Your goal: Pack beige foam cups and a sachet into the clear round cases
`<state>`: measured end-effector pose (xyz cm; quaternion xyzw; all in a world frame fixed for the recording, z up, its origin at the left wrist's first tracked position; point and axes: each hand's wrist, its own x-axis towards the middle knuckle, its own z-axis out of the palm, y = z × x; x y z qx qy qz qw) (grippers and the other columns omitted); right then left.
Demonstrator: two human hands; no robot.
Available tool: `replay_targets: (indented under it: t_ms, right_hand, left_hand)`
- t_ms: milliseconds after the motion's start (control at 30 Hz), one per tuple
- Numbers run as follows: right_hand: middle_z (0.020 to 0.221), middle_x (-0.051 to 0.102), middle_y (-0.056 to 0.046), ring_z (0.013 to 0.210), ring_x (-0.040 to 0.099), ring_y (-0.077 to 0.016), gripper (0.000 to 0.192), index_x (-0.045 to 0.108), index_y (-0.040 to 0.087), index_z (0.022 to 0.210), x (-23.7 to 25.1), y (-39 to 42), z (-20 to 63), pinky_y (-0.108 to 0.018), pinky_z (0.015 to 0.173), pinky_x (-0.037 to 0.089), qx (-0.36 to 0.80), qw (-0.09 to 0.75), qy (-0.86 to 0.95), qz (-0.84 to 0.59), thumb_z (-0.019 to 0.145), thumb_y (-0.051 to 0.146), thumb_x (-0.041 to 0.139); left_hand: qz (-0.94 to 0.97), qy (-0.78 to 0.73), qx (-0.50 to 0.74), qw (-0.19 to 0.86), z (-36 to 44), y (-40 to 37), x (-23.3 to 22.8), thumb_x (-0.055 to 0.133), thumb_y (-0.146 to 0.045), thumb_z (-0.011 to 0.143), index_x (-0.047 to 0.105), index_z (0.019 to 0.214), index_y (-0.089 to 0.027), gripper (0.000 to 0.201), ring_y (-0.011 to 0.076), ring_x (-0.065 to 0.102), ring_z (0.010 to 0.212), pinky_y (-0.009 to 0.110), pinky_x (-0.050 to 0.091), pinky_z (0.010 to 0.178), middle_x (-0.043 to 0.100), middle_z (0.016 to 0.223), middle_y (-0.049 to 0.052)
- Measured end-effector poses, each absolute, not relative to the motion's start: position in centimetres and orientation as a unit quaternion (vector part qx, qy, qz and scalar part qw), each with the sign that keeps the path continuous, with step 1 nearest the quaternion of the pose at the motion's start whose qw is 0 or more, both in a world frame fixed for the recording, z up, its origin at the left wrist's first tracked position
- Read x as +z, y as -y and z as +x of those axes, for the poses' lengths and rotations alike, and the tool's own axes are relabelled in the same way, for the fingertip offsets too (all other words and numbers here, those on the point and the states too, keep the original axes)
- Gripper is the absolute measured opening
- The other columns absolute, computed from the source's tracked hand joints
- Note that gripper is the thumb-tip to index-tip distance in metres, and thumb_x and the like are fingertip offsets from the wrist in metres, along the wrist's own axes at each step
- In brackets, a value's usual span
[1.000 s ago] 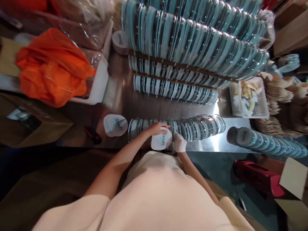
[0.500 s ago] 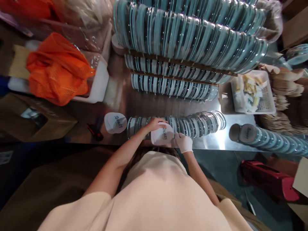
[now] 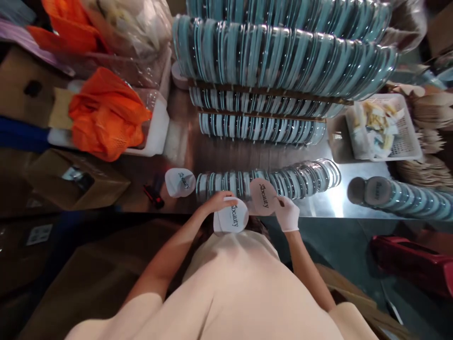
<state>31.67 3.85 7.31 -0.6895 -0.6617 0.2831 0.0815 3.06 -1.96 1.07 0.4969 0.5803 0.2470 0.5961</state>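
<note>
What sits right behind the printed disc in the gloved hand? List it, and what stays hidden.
Behind the printed disc, held by the gloved right hand, runs a row of clear lids on the steel table. The lids directly behind it are covered.

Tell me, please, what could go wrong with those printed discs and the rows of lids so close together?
The left hand holds a stack of printed discs at the table edge; some might slide off. The gloved right hand grips one disc by its rim, against the nearest row of lids, which could topple if nudged.

bench (image 3: 325,205): steel, reflecting glossy | lids (image 3: 283,52): clear plastic, shining | round label (image 3: 264,196): matt paper | right hand (image 3: 287,213): wearing white cloth glove | mesh (image 3: 106,113): orange, rough
</note>
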Motion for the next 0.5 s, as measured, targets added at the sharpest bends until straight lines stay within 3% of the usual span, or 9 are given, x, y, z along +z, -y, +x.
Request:
replay_targets:
  t_ms: [200,333,500]
  right_hand:
    - [0.1,0.079,-0.012,0.086,0.072,-0.0218,0.034,0.08,0.02,0.098,11.4,-5.7,25.8,-0.027,0.071,0.045,0.165,-0.099,0.741,-0.644,0.101,0.032,0.049]
    - [0.102,0.078,-0.016,0.092,0.074,-0.0255,0.038,0.079,0.017,0.102,13.8,-6.6,21.9,-0.03,0.074,0.047,0.14,-0.183,0.765,-0.602,0.104,0.033,0.045]
    - [0.104,0.078,-0.021,0.1,0.076,-0.0304,0.034,0.079,0.016,0.109,11.1,-7.7,18.8,-0.035,0.081,0.052,0.165,-0.241,0.746,-0.598,0.101,0.021,0.046]
  left_hand:
    - [0.537,-0.607,0.277,0.516,-1.5,-0.7,1.4,0.069,-0.058,0.082,0.078,0.089,-0.017,0.042,0.0212,0.068,0.081,0.028,0.048,0.072,0.077,0.084,0.004]
    - [0.55,-0.616,0.29,0.483,-2.8,-2.6,0.2,0.069,-0.056,0.083,0.079,0.09,-0.017,0.042,0.0219,0.068,0.08,0.028,0.047,0.072,0.078,0.084,0.005]
    - [0.58,-0.596,0.257,0.492,-2.9,-3.3,-1.6,0.068,-0.054,0.084,0.08,0.088,-0.017,0.04,0.0215,0.068,0.076,0.028,0.046,0.068,0.078,0.082,0.006]
